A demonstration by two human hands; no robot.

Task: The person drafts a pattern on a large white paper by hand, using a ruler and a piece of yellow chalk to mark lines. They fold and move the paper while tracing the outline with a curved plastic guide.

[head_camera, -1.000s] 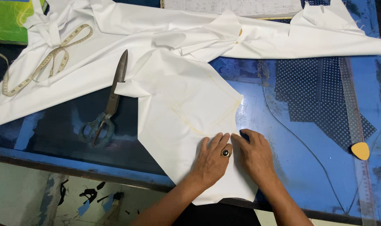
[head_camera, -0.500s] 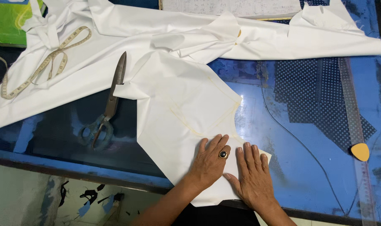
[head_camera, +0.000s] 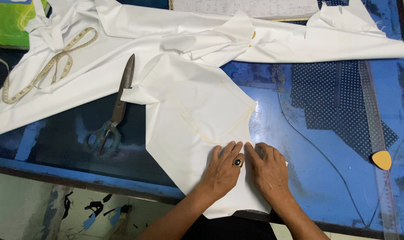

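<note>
We press our left hand (head_camera: 222, 171) and right hand (head_camera: 269, 171) flat, fingers spread and grasping nothing, on the white fabric piece (head_camera: 197, 120) (chalk-marked), tailor's scissors (head_camera: 113, 111) nearby.

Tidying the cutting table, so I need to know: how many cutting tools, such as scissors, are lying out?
1. A pair of dark metal tailor's scissors lies left of the hands, blades on the white fabric, handles on the blue glass table. Others may be hidden under cloth.
</note>
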